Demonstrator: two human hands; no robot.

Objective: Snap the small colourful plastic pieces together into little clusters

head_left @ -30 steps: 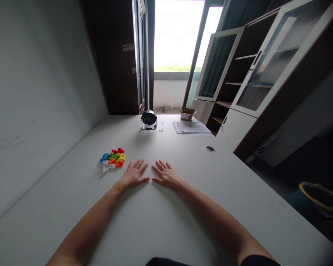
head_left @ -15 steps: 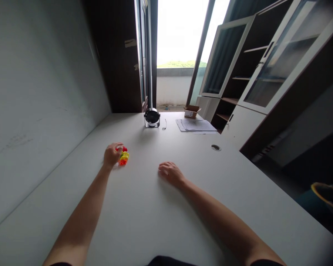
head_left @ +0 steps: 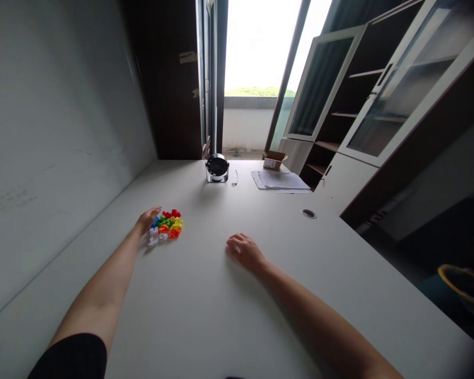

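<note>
A small heap of colourful plastic pieces [head_left: 167, 223] lies on the left half of the white table [head_left: 197, 295]. Red, yellow, green, blue, orange and white pieces show in it. Beside its left edge is my left hand [head_left: 146, 219], fingers stretched forward and nothing visibly held. Part of the blue pieces is hidden by that hand. My right hand [head_left: 245, 249] rests on the table to the right of the heap, its fingers loosely bent with a gap by the thumb. I see no object in it.
A round black device on a metal stand [head_left: 217, 168] is at the back, near a short thin cord [head_left: 235, 179]. Papers [head_left: 282, 180] and an open cardboard box [head_left: 274, 160] lie back right. A cable hole [head_left: 308, 213] is nearer. A wall [head_left: 63, 158] borders the left.
My left hand has moved left off the heap, uncovering the white, green and blue pieces. The right hand has stayed in about the same place.
</note>
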